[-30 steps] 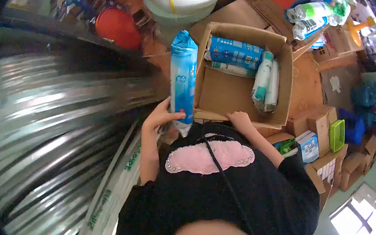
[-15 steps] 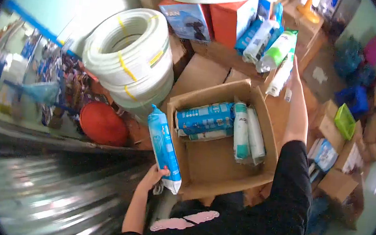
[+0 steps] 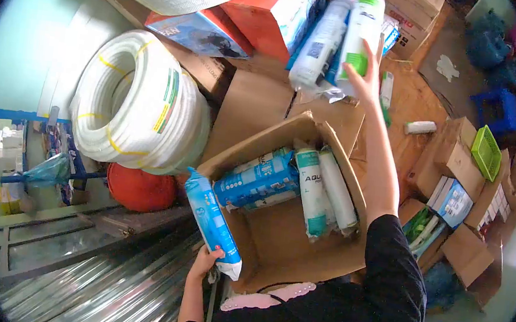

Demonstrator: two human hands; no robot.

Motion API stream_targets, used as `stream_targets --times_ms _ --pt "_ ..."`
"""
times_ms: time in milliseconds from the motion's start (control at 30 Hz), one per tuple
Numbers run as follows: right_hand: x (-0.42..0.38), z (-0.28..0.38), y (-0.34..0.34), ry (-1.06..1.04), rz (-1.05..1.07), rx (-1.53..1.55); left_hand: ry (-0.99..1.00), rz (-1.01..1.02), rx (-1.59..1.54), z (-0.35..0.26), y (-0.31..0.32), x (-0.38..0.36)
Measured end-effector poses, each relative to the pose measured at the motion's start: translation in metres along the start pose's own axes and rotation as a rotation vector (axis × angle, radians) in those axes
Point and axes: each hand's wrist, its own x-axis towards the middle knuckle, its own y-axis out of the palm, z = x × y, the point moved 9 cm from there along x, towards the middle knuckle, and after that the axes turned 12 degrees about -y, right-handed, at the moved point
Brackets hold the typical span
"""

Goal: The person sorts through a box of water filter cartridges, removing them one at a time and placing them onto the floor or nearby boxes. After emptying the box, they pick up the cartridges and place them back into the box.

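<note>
My left hand [image 3: 205, 261] is closed around the lower end of a water filter cartridge in a blue and white wrapper [image 3: 211, 219], held tilted along the left wall of a cardboard box [image 3: 273, 257]. Inside the box lie blue-wrapped cartridges [image 3: 262, 179] and, on the right, white ones in clear plastic, one with a green-banded "AQUA" label [image 3: 311, 192]. Beyond the far rim, my right hand [image 3: 364, 81] lies with fingers spread against a white and green cartridge [image 3: 362, 37]. Beside that one is another plastic-wrapped cartridge [image 3: 321, 42].
Coils of white hose [image 3: 144, 105] stand left of the box, above a red round object [image 3: 141, 188]. Printed orange and blue cartons [image 3: 273, 15] sit at the back. Shiny metal sheets [image 3: 113, 284] lie lower left. Open cartons and a green basket [image 3: 486, 152] stand right.
My right hand has moved left from beside the cartridges onto the white and green one. The view has shifted and turned. My left hand still holds the blue-wrapped cartridge.
</note>
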Motion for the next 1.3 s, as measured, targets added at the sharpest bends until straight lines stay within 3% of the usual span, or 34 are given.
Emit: stream_targets --times_ms 33,100,167,233,267,367,433,500,533,567,633,700,767,833,900,933,1067,1133,1167,1267,1300 --pt "0.004 0.009 0.016 0.0 0.055 -0.135 0.032 0.052 0.082 -0.015 0.013 0.001" --pt "0.007 0.002 0.034 0.162 -0.008 0.012 0.051 0.091 0.085 -0.032 0.028 -0.002" --pt "0.012 -0.004 0.041 0.122 -0.028 -0.078 0.16 0.072 0.037 -0.051 0.029 -0.001" --pt "0.018 0.004 0.047 0.057 -0.037 0.069 0.165 0.033 0.073 -0.063 0.021 0.007" --pt "0.015 0.008 0.049 0.139 -0.05 0.213 0.141 0.034 0.075 -0.071 0.02 0.01" --pt "0.018 0.02 0.037 0.141 0.011 -0.016 0.147 0.11 0.081 -0.086 0.006 0.031" --pt "0.023 0.027 0.035 0.23 0.014 0.026 0.271 0.179 0.16 -0.116 0.014 0.038" --pt "0.018 0.014 0.046 0.352 0.058 0.325 0.271 0.184 0.194 -0.14 0.02 0.046" --pt "0.022 0.008 0.039 0.285 0.07 0.091 0.269 0.276 0.225 -0.138 0.025 0.074" --pt "0.02 0.006 0.046 0.401 0.115 0.185 0.33 0.278 0.303 -0.168 0.037 0.059" --pt "0.025 -0.003 0.041 0.438 0.097 0.214 0.365 0.21 0.614 -0.184 0.039 0.081" --pt "0.037 0.007 0.029 0.129 0.059 -0.184 0.462 0.262 0.613 -0.205 0.045 0.079" --pt "0.033 0.0 0.034 0.194 0.066 -0.064 0.477 0.266 0.531 -0.208 0.036 0.086" --pt "0.024 -0.009 0.037 0.35 0.043 0.019 0.356 0.491 0.311 -0.209 0.029 0.089" --pt "0.023 -0.015 0.034 0.339 0.087 -0.094 0.3 0.482 0.245 -0.216 -0.006 0.09" --pt "0.017 0.017 0.049 0.383 0.073 0.043 0.276 0.417 0.265 -0.208 -0.03 0.107" --pt "0.005 0.013 0.037 0.5 0.101 -0.038 0.222 0.3 0.244 -0.191 -0.087 0.115" --pt "-0.003 0.014 0.028 0.607 0.037 -0.058 0.257 0.135 0.535 -0.19 -0.102 0.098" --pt "-0.008 0.011 0.023 0.688 -0.039 -0.033 0.251 0.142 0.531 -0.183 -0.105 0.104" --pt "-0.01 0.006 0.007 0.639 -0.058 -0.022 0.282 -0.222 0.953 -0.158 -0.121 0.159" --pt "-0.009 0.003 -0.002 0.587 -0.091 -0.032 0.272 -0.213 0.945 -0.153 -0.116 0.176"
